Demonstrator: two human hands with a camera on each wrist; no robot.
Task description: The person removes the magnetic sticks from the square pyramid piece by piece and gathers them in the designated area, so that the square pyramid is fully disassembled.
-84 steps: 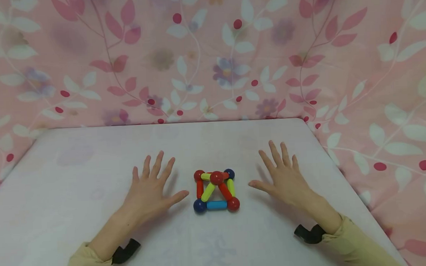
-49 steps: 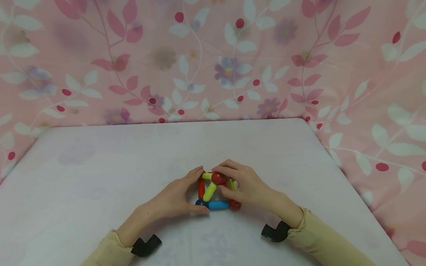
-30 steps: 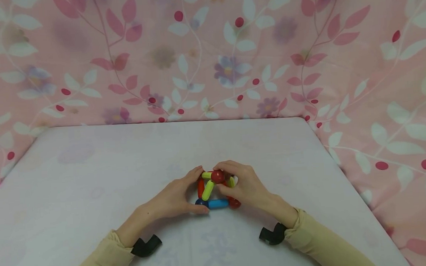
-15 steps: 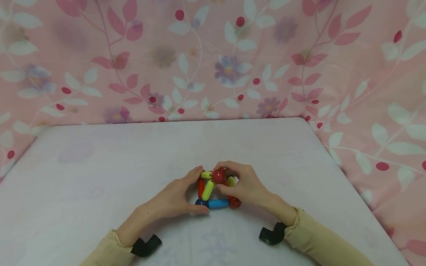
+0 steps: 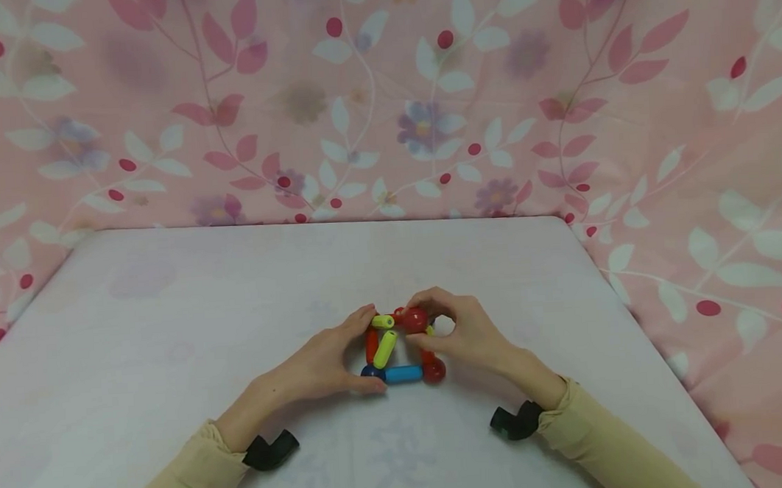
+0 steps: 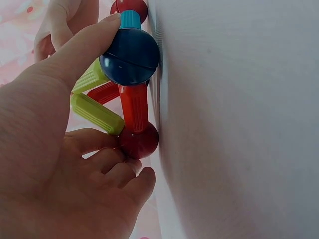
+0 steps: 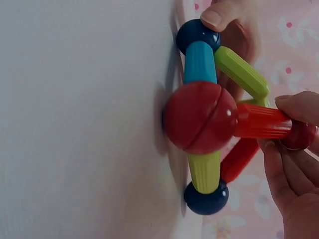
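Note:
A ball-and-rod toy frame (image 5: 404, 374) stands on the table, made of red and dark blue balls joined by coloured rods. My left hand (image 5: 320, 362) grips its left side, thumb on the front dark blue ball (image 6: 130, 57) and fingers at the rear red ball (image 6: 139, 142). My right hand (image 5: 472, 333) pinches the top red ball (image 5: 414, 319) between thumb and fingers. Two yellow-green rods (image 5: 386, 349) lean up from the left side, their upper ends bare and apart from that ball. A red rod (image 7: 264, 121) joins it to the front right red ball (image 7: 199, 117).
The white-covered table (image 5: 201, 298) surrounds the frame. Behind it and along its right side hangs a pink floral cloth (image 5: 385, 126). Each wrist carries a black camera mount (image 5: 271, 451), close above the tabletop.
Both hands came in from open beside the frame and took hold of it. The top red ball has since shifted right with my right hand, parting from the yellow-green rods.

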